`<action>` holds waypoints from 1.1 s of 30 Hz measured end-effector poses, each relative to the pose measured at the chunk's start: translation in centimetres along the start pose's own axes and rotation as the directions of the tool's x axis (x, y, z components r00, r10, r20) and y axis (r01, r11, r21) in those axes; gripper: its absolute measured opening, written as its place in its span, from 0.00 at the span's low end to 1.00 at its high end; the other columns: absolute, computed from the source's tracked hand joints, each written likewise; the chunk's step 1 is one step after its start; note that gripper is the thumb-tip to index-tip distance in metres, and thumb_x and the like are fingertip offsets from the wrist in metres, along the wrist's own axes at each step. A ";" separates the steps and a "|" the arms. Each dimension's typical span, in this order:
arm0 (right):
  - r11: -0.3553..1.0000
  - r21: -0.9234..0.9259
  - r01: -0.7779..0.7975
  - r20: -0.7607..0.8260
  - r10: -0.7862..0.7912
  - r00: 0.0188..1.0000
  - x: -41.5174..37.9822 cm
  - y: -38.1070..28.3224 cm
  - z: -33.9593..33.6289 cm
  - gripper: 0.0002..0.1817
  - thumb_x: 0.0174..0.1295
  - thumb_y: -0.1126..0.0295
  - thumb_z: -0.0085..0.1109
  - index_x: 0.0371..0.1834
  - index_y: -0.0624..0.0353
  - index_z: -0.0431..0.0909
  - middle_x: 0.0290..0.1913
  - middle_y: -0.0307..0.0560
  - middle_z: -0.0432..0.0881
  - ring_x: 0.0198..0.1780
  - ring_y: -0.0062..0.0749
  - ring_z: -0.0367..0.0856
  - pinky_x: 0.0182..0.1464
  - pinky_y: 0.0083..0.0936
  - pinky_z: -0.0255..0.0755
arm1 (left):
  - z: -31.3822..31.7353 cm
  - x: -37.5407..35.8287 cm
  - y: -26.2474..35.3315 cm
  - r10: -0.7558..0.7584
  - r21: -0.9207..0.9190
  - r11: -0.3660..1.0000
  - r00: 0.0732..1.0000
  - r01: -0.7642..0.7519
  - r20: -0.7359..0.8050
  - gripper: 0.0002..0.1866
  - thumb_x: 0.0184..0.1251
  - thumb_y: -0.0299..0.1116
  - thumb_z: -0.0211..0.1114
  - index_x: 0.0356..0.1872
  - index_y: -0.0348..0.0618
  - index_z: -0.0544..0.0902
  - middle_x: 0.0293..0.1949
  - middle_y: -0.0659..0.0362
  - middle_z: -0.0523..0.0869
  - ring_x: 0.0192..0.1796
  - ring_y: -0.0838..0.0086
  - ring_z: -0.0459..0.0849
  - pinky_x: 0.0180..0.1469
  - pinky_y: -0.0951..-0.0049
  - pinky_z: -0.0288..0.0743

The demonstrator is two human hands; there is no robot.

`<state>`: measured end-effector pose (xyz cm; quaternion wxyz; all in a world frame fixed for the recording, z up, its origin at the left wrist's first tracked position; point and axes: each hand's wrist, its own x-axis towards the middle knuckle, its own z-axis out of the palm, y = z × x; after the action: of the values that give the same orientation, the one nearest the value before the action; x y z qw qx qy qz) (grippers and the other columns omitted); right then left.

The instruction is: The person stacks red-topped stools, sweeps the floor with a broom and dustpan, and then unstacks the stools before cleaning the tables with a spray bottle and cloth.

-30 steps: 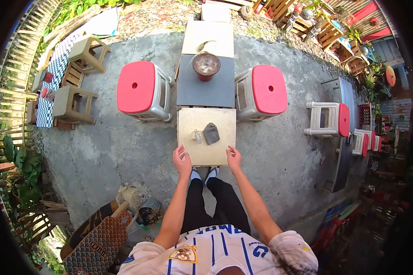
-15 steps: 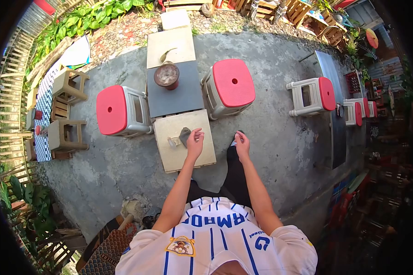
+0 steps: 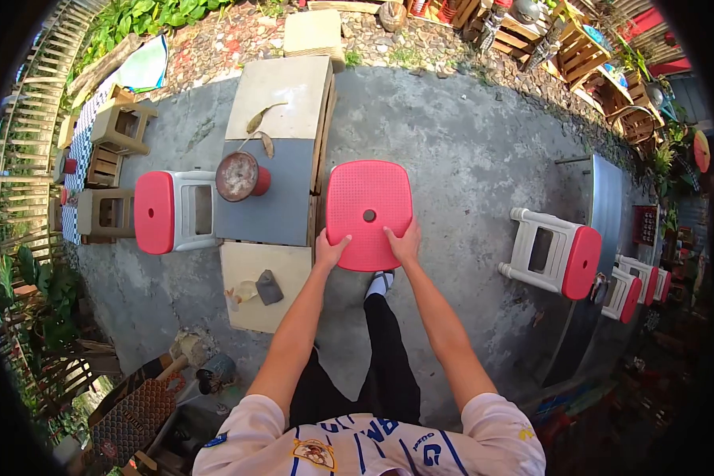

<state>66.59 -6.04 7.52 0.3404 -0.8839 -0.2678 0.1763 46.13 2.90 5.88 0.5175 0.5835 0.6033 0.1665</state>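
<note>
Both my hands grip the near edge of a stool with a red top [image 3: 369, 194]. My left hand [image 3: 330, 247] holds its near left corner, thumb on the top and fingers hidden below. On the near right corner is my right hand [image 3: 404, 240], its thumb also on top. The stool's legs are hidden under the seat. To its left stands a low table with a grey middle panel [image 3: 274, 208], bearing a round brown pot [image 3: 238, 176]. A grey object [image 3: 269, 287] lies on the pale near panel [image 3: 236, 316].
Another red-topped stool [image 3: 154, 213] is left of the table. At the right, a red-topped stool [image 3: 582, 262] stands by a long table [image 3: 608, 194]. Brown stools [image 3: 119, 127] line the left side. Wooden crates [image 3: 583, 54] sit at the upper right.
Both hands have moved from empty air onto the red-topped stool on the table's right. The view has shifted, so the table now appears farther left, and my foot is just below the stool.
</note>
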 end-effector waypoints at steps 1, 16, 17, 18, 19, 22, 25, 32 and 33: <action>1.000 0.027 0.008 0.049 -0.010 0.999 1.2 0.5 0.3 0.45 0.45 0.54 0.75 0.63 0.66 0.67 0.59 0.63 0.71 0.64 0.54 0.66 0.65 0.43 0.63 | 0.2 0.8 -0.1 0.006 -0.002 1.000 1.000 -0.006 0.009 0.34 0.53 0.40 0.76 0.58 0.33 0.74 0.51 0.47 0.82 0.53 0.62 0.81 0.56 0.64 0.75; 0.718 0.531 -0.450 0.447 0.214 0.869 5.2 0.9 0.3 0.45 0.37 0.76 0.81 0.62 0.67 0.66 0.52 0.54 0.80 0.50 0.37 0.82 0.53 0.32 0.79 | 1.2 0.6 0.3 -0.131 -0.207 0.974 0.974 0.091 -0.187 0.37 0.43 0.33 0.82 0.55 0.32 0.71 0.52 0.48 0.80 0.53 0.66 0.81 0.57 0.66 0.76; 0.712 0.495 -0.498 0.492 0.243 0.836 5.6 1.0 0.3 0.45 0.36 0.76 0.81 0.62 0.67 0.66 0.52 0.54 0.80 0.50 0.37 0.83 0.54 0.33 0.79 | 1.1 0.7 0.3 -0.136 -0.219 0.971 0.975 0.096 -0.175 0.38 0.43 0.34 0.82 0.56 0.32 0.70 0.53 0.48 0.80 0.53 0.66 0.82 0.57 0.66 0.76; 0.704 0.456 -0.545 0.534 0.273 0.800 6.0 0.9 -0.1 0.45 0.36 0.77 0.81 0.62 0.67 0.66 0.51 0.54 0.81 0.49 0.37 0.83 0.54 0.33 0.79 | 1.1 0.9 -0.1 -0.141 -0.231 0.968 0.977 0.101 -0.163 0.39 0.44 0.34 0.81 0.57 0.32 0.70 0.53 0.48 0.80 0.53 0.66 0.82 0.57 0.66 0.76; 0.693 0.416 -0.588 0.573 0.303 0.762 6.4 0.7 -0.4 0.45 0.36 0.77 0.81 0.61 0.67 0.66 0.51 0.54 0.81 0.49 0.37 0.83 0.55 0.34 0.79 | 1.1 1.2 -0.5 -0.166 -0.282 0.951 0.977 0.123 -0.132 0.39 0.44 0.34 0.82 0.57 0.32 0.71 0.52 0.48 0.81 0.52 0.66 0.82 0.56 0.66 0.76; 0.741 0.328 -0.586 0.611 0.307 0.730 7.3 1.5 0.0 0.35 0.38 0.76 0.81 0.53 0.66 0.74 0.47 0.51 0.84 0.45 0.36 0.84 0.52 0.33 0.80 | 1.1 1.6 -0.1 -0.216 -0.412 0.890 0.976 0.194 -0.006 0.39 0.43 0.34 0.82 0.57 0.31 0.73 0.49 0.50 0.84 0.48 0.68 0.84 0.53 0.67 0.78; 0.785 0.249 -0.568 0.623 0.319 0.714 8.1 2.9 0.5 0.33 0.37 0.75 0.82 0.50 0.67 0.76 0.45 0.50 0.85 0.43 0.36 0.85 0.52 0.32 0.80 | 0.6 2.0 1.5 -0.248 -0.475 0.841 0.965 0.259 0.085 0.36 0.42 0.34 0.82 0.54 0.30 0.76 0.45 0.51 0.86 0.44 0.68 0.86 0.50 0.67 0.80; 0.606 0.405 -0.685 0.641 0.346 0.685 8.2 3.8 0.8 0.43 0.36 0.71 0.83 0.55 0.68 0.63 0.47 0.57 0.79 0.47 0.41 0.82 0.51 0.36 0.79 | 0.0 2.9 2.4 -0.410 -0.422 0.813 0.909 0.402 0.076 0.43 0.44 0.39 0.82 0.57 0.25 0.67 0.46 0.46 0.83 0.46 0.65 0.85 0.50 0.66 0.82; 0.580 0.442 -0.685 0.606 0.370 0.704 7.5 2.4 0.2 0.42 0.38 0.72 0.83 0.54 0.67 0.62 0.47 0.58 0.78 0.48 0.41 0.82 0.51 0.36 0.79 | 0.1 2.9 1.7 -0.416 -0.403 0.820 0.907 0.406 0.066 0.43 0.44 0.40 0.82 0.56 0.24 0.67 0.46 0.45 0.83 0.45 0.65 0.85 0.49 0.67 0.82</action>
<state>73.31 -2.94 4.76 0.4766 -0.6844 0.0232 0.5512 47.76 5.91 5.98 0.6439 0.3166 0.6728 0.1805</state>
